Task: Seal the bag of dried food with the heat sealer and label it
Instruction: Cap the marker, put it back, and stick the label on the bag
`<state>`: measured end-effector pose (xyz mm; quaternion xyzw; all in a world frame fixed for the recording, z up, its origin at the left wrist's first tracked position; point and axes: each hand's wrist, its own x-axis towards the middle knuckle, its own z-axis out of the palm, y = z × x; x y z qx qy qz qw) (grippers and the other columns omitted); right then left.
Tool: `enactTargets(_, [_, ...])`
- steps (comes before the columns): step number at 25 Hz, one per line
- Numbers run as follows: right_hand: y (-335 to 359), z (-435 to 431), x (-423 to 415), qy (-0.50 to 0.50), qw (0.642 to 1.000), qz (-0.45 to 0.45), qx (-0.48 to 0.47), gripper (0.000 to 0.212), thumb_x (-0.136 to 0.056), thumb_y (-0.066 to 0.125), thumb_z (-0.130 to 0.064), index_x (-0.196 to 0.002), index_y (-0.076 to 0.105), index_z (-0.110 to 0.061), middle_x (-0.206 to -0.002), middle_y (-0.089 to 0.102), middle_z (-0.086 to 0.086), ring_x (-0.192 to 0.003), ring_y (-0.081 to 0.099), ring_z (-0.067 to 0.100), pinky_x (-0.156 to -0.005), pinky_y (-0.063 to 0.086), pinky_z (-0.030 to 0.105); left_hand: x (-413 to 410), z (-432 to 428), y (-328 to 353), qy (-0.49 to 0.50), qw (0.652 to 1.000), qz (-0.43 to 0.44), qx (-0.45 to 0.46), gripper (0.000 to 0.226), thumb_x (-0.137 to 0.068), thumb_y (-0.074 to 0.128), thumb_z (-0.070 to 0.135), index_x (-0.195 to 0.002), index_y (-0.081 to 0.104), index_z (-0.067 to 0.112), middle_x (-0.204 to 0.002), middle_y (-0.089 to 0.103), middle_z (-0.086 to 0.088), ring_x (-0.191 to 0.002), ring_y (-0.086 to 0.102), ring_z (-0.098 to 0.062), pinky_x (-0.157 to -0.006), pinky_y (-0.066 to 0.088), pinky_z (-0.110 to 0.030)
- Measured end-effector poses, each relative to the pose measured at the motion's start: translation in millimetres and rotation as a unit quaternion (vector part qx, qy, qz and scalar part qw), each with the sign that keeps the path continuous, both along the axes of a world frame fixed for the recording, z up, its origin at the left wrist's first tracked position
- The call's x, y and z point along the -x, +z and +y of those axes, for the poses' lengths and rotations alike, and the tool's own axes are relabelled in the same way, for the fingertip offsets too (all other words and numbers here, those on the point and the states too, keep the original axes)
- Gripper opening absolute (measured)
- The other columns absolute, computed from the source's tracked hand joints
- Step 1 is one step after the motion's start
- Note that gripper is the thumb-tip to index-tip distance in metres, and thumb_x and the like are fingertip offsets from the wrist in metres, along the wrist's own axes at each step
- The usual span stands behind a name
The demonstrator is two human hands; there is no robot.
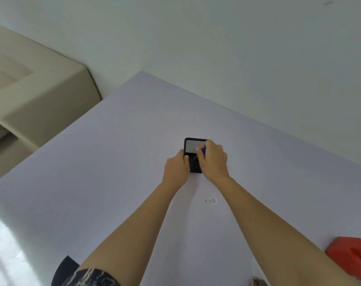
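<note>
A small black bag (193, 145) with a chequered grey window lies flat on the lavender table (113, 162). My left hand (176, 167) holds the bag's left edge, thumb on top. My right hand (213, 159) covers its right side and grips a blue pen (203, 150), whose tip points down onto the bag's dark lower part. A small white printed label (210, 201) lies on the table between my forearms, apart from the bag. The orange-red heat sealer (349, 256) sits at the bottom right edge, partly cut off.
A beige sofa (35, 89) stands beyond the table's left edge. A pale wall runs behind the table's far edge. A small brownish thing (258, 282) peeks in at the bottom edge, too cut off to identify.
</note>
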<state>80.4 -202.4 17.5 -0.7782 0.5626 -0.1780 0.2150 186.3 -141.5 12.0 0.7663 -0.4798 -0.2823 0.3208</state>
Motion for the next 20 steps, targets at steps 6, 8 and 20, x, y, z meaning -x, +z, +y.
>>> enactTargets(6, [9.7, -8.6, 32.4, -0.08, 0.996, -0.003, -0.037, 0.061, -0.092, 0.042, -0.049, -0.139, 0.03, -0.011, -0.141, 0.033, 0.012, -0.129, 0.031, 0.029, -0.105, 0.027, 0.045, -1.2, 5.4, 7.9, 0.033, 0.999, 0.011, 0.036, 0.033, -0.099, 0.038, 0.021, -0.126, 0.049, 0.004, -0.122, 0.058, -0.016, -0.105, 0.059, -0.029, -0.088, 0.05, -0.038])
enactTargets(8, [-1.7, 2.0, 66.4, -0.076, 0.996, -0.035, -0.038, 0.042, -0.095, 0.045, -0.035, -0.13, 0.045, -0.012, -0.131, 0.044, 0.011, -0.122, 0.042, 0.028, -0.101, 0.035, 0.043, 3.2, 25.6, 5.4, 0.08, 0.988, 0.001, 0.133, 0.031, -0.097, 0.045, 0.016, -0.125, 0.053, 0.006, -0.119, 0.056, -0.009, -0.094, 0.057, -0.016, -0.08, 0.047, -0.017])
enactTargets(20, [-67.0, 79.1, 111.7, 0.083, 0.995, 0.041, -0.028, 0.027, -0.087, 0.062, -0.024, -0.112, 0.067, -0.016, -0.104, 0.057, 0.007, -0.092, 0.055, 0.023, -0.07, 0.05, 0.034, 55.4, 72.3, -74.3, -0.132, 0.977, -0.158, 0.055, 0.018, -0.072, 0.078, 0.015, -0.09, 0.073, 0.014, -0.079, 0.061, -0.008, -0.064, 0.059, -0.027, -0.047, 0.05, -0.034])
